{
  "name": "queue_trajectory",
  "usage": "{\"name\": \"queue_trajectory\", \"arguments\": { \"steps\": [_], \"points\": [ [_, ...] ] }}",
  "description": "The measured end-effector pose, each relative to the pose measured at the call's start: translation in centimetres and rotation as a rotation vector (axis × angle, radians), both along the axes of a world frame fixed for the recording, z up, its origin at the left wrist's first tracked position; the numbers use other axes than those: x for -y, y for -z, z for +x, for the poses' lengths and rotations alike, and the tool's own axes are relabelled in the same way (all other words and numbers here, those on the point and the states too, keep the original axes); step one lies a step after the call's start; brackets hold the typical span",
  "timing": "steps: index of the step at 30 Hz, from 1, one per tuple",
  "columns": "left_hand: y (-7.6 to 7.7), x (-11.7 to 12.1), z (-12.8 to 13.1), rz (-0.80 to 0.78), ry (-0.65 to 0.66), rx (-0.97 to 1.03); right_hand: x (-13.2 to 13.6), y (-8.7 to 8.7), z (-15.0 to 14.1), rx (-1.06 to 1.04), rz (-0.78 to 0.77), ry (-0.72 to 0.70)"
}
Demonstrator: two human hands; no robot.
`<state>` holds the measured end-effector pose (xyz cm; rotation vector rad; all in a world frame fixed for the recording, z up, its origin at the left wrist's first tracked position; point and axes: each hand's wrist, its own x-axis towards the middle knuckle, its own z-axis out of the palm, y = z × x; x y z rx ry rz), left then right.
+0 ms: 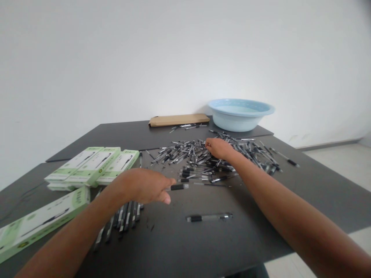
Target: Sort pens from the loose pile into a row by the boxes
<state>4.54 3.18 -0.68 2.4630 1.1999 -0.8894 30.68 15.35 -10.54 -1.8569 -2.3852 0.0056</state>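
Note:
My left hand (147, 186) is closed on a pen (179, 187) with a black grip, whose end sticks out past the fingertips to the right. Below that forearm lies a row of pens (127, 216) side by side, partly hidden. My right hand (218, 148) reaches into a large loose pile of pens and clear pen parts (199, 166). Its fingers are curled together, and whatever may be between them is hidden. A single clear pen (209, 217) with a black grip lies crosswise on the dark table (179, 247), nearer to me than the pile.
Several green and white pen boxes (87, 166) are stacked on the left, with another box (46, 220) in front. A light blue basin (239, 114) stands behind the pile. Near the wall, a flat brown cardboard piece (179, 119) lies beside a few thin pen parts (193, 126).

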Motion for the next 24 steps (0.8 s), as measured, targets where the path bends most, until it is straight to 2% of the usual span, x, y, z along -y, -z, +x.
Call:
{"name": "queue_trajectory", "arguments": {
  "steps": [12,19,24],
  "points": [
    [0.2,0.0,0.1,0.009,-0.016,0.01,0.7,1.0,-0.2,0.046,-0.058,-0.14],
    [0.2,0.2,0.5,0.004,-0.041,-0.013,0.3,1.3,-1.1,0.063,-0.055,-0.141],
    [0.6,-0.1,0.4,0.005,-0.024,-0.007,-0.1,1.8,-1.4,-0.006,-0.028,-0.133]
  ]
}}
